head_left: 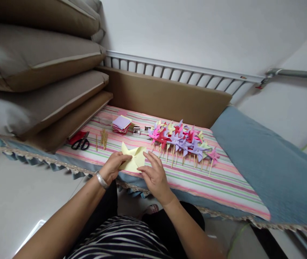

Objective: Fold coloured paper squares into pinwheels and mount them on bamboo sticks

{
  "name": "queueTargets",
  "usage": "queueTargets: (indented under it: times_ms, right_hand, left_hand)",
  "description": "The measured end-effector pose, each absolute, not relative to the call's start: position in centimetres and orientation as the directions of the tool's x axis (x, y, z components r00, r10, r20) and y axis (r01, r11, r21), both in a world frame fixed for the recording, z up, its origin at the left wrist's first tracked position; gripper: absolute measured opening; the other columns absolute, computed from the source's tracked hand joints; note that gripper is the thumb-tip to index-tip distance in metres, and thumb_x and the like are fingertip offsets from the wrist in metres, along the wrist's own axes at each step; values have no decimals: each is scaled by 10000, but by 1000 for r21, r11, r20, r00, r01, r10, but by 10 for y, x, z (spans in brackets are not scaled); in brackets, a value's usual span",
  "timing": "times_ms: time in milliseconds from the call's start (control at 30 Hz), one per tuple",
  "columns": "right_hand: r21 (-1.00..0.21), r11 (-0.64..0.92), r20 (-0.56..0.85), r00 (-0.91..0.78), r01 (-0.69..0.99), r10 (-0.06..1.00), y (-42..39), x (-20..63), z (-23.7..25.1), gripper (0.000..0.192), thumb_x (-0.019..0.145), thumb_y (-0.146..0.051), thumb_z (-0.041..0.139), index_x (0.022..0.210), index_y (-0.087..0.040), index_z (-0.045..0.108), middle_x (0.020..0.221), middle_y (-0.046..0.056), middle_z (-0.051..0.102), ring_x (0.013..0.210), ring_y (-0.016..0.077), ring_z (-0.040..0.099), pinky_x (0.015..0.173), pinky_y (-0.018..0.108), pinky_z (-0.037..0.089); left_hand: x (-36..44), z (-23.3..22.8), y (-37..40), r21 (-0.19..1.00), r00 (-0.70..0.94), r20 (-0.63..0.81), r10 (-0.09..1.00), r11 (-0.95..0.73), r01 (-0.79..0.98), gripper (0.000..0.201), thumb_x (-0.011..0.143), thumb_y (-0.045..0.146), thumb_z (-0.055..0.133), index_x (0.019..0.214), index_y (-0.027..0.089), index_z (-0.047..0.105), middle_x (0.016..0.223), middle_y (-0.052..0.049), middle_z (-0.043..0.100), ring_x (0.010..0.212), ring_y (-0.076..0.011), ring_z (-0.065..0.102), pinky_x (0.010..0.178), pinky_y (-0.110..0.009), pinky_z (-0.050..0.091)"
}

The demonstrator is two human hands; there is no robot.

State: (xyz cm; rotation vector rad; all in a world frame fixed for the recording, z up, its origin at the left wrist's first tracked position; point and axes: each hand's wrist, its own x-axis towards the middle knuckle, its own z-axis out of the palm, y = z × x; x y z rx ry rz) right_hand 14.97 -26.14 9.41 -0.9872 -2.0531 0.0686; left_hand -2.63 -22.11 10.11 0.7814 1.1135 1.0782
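While you sat at the edge of the bed [223,180], both hands worked one yellow paper piece [133,160] lying on the striped cloth [223,187] near its front edge. Your left hand [113,166] was curled, fingers pinching the paper's left side; your right hand [154,175] was half open, fingertips pressing the paper's right edge, nothing else held in it. The paper looked partly folded, with one point sticking up. To do this fold well, my take: keep the left pinch firm at the centre so the flaps did not spring back, bring each corner in evenly, and keep the sheet flat on the cloth, not lifted. Just beyond the paper lay a row of finished pinwheels [181,140] in pink, red, purple and yellow on sticks, well clear of your hands. Further left sat a stack of paper squares [121,124], a bundle of wooden sticks [104,138] and black scissors [81,144] touching something red. Cushions [34,72] were stacked at left. No brand, label or readable writing showed anywhere.
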Motion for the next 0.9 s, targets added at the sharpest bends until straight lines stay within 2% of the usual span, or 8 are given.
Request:
queueTargets:
  times_ms: [133,267,367,533,900]
  right_hand:
    - [-473,656,622,-304,588,722,-259,148,100,137,813,-192,560,798,-236,689,1324,72,502,1313,246,330,1038,479,335]
    - [-626,544,540,-193,559,819,-255,141,105,96,797,-210,588,762,-225,676,1364,72,470,1342,242,290,1063,484,282]
    - [-679,480,502,-126,555,856,-251,136,105,55,762,-224,631,726,-205,669,1357,100,478,1336,252,303,1067,471,274]
    - [-668,453,493,-104,591,864,-248,134,104,32,741,-205,644,722,-203,670,1337,111,494,1318,259,326,1056,478,284]
    - [-602,447,502,-122,662,856,-247,132,103,49,732,-175,624,691,-198,638,1330,117,493,1308,280,331,1041,498,296]
  left_hand:
    - [-22,104,-226,902,89,-315,945,327,-281,152,507,206,717,594,99,650,534,-40,651,447,-122,553,456,-223,383]
    - [-18,105,-230,914,106,-284,953,303,-270,219,505,231,740,661,93,673,575,-39,663,470,-120,556,487,-226,382]
    - [-16,103,-232,921,112,-282,953,301,-246,248,491,235,751,678,91,676,581,-37,662,478,-123,557,499,-231,384]
    - [-15,101,-231,916,133,-289,948,315,-250,212,478,216,755,628,96,664,569,-31,657,486,-117,560,503,-222,388]
    - [-18,97,-230,904,204,-284,937,332,-268,235,512,224,745,695,89,687,574,-34,658,488,-114,553,503,-218,368]
